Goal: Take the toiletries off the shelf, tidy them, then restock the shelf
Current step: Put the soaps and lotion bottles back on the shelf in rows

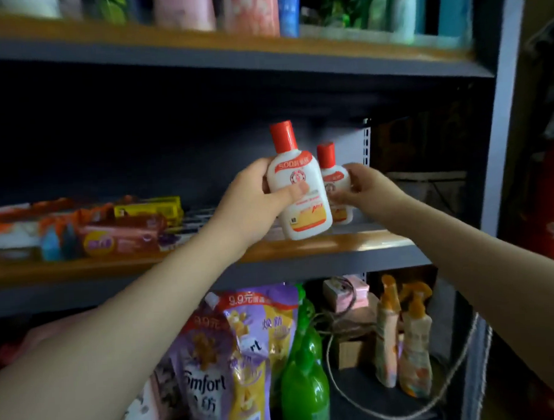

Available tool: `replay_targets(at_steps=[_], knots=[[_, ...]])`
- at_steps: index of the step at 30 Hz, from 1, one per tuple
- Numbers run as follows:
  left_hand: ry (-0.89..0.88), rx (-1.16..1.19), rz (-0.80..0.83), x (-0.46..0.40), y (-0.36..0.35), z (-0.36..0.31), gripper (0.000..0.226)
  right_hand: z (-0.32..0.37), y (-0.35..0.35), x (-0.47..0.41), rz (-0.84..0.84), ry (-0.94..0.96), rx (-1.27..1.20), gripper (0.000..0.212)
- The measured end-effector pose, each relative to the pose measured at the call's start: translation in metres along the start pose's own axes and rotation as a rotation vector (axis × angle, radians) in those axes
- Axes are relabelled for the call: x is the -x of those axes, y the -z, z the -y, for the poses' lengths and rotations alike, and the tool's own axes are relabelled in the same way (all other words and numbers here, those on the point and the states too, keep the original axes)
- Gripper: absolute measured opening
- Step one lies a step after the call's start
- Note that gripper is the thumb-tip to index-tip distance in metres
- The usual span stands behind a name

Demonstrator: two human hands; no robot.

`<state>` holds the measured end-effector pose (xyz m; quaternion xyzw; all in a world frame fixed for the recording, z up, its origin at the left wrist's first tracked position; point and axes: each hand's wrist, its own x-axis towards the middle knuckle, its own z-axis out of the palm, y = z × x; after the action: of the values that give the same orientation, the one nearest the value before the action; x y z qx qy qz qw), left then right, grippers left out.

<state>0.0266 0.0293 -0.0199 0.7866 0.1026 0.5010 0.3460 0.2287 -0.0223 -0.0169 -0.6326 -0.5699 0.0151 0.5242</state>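
Two white lotion bottles with red caps are at the right end of the middle shelf (319, 244). My left hand (255, 195) grips the nearer, larger bottle (297, 189) around its middle, thumb across the label, holding it upright just above the shelf edge. Behind it and to the right, my right hand (364, 186) holds the second bottle (333, 181), which looks to stand on the shelf board. Its lower part is hidden by the front bottle.
Packets of soap and wipes (119, 231) lie on the left of the same shelf. Above, a shelf holds pink and green bottles (249, 9). Below stand purple refill pouches (213, 367), a green spray bottle (305, 378), peach spray bottles (404, 341) and a loose cord (343, 395).
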Motion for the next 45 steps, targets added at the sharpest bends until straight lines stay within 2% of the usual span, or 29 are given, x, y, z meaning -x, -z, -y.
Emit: replay_targets(at_steps=[8,15,22,25,27,30,32,34,36,38,41,45], knots=[[0.102,-0.074,0.132,-0.043,-0.016,0.011,0.023,-0.021,-0.002,-0.023,0.119,-0.115,0.073,0.03],[0.187,-0.221,0.196,-0.065,-0.034,0.026,0.023,-0.03,0.0,-0.026,0.121,-0.127,0.0,0.04],[0.015,-0.671,0.162,-0.065,-0.035,0.041,0.027,-0.031,-0.003,-0.027,0.209,-0.101,0.081,0.016],[-0.009,-0.724,0.132,-0.065,-0.034,0.043,0.032,-0.027,-0.005,-0.027,0.236,-0.098,0.197,0.015],[-0.019,-0.746,0.123,-0.064,-0.035,0.043,0.034,-0.023,-0.004,-0.024,0.187,-0.073,0.267,0.019],[-0.057,-0.789,0.113,-0.063,-0.04,0.043,0.031,-0.016,0.002,-0.009,-0.071,0.039,0.353,0.025],[-0.066,-0.809,0.107,-0.061,-0.043,0.044,0.03,-0.012,0.008,0.009,-0.184,0.15,0.355,0.025],[-0.059,-0.853,0.1,-0.058,-0.045,0.042,0.033,-0.007,0.018,0.032,-0.228,0.241,0.375,0.022],[-0.073,-0.966,0.092,-0.053,-0.045,0.037,0.044,-0.003,0.025,0.058,-0.211,0.254,0.315,0.019],[-0.146,-1.086,0.054,-0.043,-0.045,0.029,0.052,-0.003,0.028,0.086,-0.153,0.204,0.221,0.019],[-0.39,-1.157,-0.015,-0.012,-0.041,0.016,0.046,-0.012,0.023,0.131,-0.001,0.114,0.158,0.016],[-0.612,-0.955,0.022,0.045,-0.039,0.013,0.038,-0.027,0.012,0.195,0.187,-0.033,0.157,0.016]])
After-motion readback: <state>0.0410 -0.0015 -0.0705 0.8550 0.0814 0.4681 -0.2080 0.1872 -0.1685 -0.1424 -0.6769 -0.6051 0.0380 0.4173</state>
